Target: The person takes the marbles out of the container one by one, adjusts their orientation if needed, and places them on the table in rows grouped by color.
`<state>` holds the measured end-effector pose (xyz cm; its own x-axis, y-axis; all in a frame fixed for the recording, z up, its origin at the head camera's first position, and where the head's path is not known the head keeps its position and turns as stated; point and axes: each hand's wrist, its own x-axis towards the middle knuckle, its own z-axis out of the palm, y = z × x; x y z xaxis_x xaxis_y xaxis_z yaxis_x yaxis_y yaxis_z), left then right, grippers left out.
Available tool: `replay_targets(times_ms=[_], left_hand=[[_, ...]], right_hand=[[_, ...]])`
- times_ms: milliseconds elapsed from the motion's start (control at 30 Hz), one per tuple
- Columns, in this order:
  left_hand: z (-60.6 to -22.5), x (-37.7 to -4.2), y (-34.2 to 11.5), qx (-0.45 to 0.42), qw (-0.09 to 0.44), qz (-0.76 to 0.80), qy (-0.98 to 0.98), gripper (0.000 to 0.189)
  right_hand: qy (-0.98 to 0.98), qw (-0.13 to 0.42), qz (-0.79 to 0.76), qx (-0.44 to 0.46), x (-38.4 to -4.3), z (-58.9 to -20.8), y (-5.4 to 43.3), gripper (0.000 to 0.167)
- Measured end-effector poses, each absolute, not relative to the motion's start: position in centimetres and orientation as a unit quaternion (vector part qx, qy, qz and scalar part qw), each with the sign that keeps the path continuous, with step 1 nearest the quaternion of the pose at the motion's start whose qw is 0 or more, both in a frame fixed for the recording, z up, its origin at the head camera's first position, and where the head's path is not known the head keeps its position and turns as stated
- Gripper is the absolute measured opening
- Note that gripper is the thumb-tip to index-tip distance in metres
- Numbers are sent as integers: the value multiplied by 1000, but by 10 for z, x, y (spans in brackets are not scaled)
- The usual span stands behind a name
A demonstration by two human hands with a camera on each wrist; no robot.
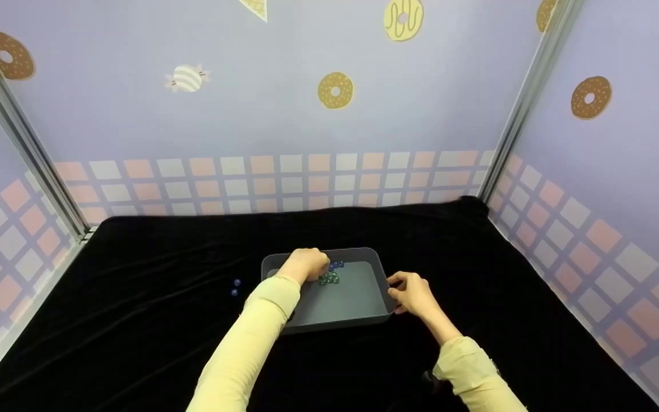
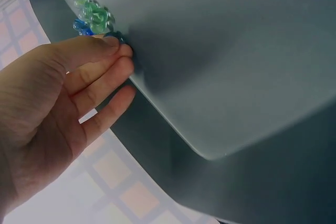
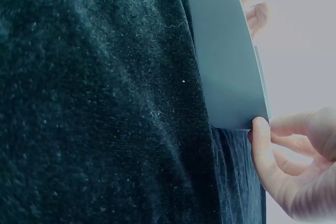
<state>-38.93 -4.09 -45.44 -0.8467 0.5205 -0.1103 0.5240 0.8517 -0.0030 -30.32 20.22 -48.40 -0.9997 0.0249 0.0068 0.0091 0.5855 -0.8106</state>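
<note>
A grey rectangular tray lies on the black cloth. My left hand reaches down inside its far left part. In the left wrist view the thumb and fingertips pinch a dark blue marble, mostly hidden by the thumb. Just beside these fingers several green marbles sit in a cluster on the tray floor, with a few blue marbles behind them. My right hand grips the tray's right wall between thumb and fingers, as the right wrist view also shows.
Two blue marbles lie on the black cloth left of the tray. Patterned lilac walls enclose the back and both sides, with metal posts at the corners.
</note>
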Motion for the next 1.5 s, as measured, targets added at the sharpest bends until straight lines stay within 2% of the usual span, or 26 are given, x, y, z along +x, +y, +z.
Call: replay_targets(times_ms=[567, 933, 1500], left_hand=[[-445, -386, -51, 273, 56, -20, 960, 7], [-434, -390, -64, 299, 43, -16, 953, 11], [-426, -390, -92, 300, 16, 89, 950, 9]], right_hand=[[-889, 12, 458, -11, -302, -484, 202, 23], [-888, 9, 459, -14, -303, -484, 203, 24], [-888, 15, 459, -11, -303, -486, 203, 24]])
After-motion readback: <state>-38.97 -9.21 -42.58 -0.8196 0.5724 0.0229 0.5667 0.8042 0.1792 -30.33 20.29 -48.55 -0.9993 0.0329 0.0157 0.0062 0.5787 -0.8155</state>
